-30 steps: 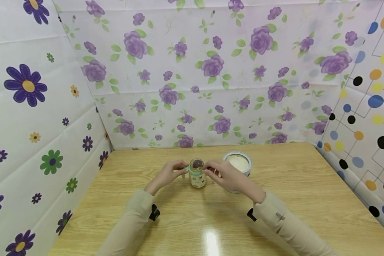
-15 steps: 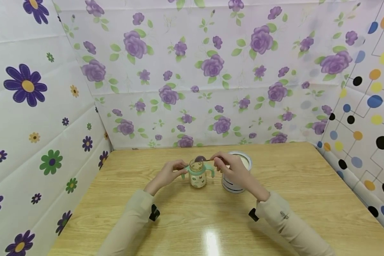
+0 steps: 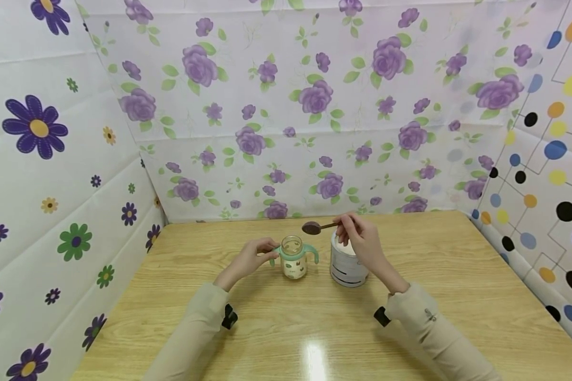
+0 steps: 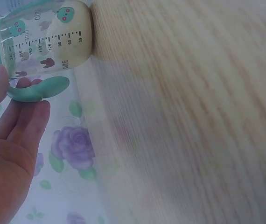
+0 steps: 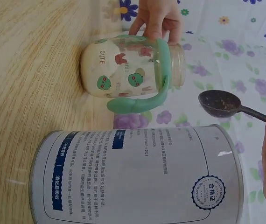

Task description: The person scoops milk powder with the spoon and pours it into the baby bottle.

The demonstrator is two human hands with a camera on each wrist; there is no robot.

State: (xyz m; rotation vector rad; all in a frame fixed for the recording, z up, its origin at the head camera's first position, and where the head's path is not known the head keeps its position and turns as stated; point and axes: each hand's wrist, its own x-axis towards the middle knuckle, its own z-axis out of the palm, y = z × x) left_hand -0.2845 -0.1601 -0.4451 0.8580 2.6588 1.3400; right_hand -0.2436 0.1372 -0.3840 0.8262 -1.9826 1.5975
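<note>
Nearest me on the pale wood-grain table, my two beige sleeves reach forward, each with a small black camera clip at the cuff. Just beyond them my left hand steadies the small clear baby bottle with mint-green handles and printed animal figures; my fingers curl loosely round the near handle, thumb on the glass by the measuring marks, so the bottle stands upright and does not slide. Its mouth is open and faces up, and a layer of pale powder sits in the bottom, as the right wrist view shows.

Just to the right of the bottle, close but not touching, stands the round white-and-blue metal tin with printed label, its top open and pale powder showing inside from the head view. I keep it this near so the scoop has only a short way to travel between the two.

My right hand hangs over the tin's far rim, fingertips pinching the thin handle of the dark brown plastic scoop. I hold it level, bowl upward, in the air above the gap between tin and bottle; a few specks cling inside the bowl, otherwise it looks empty.

Farthest off, flowered and dotted sheets wall in the table
</note>
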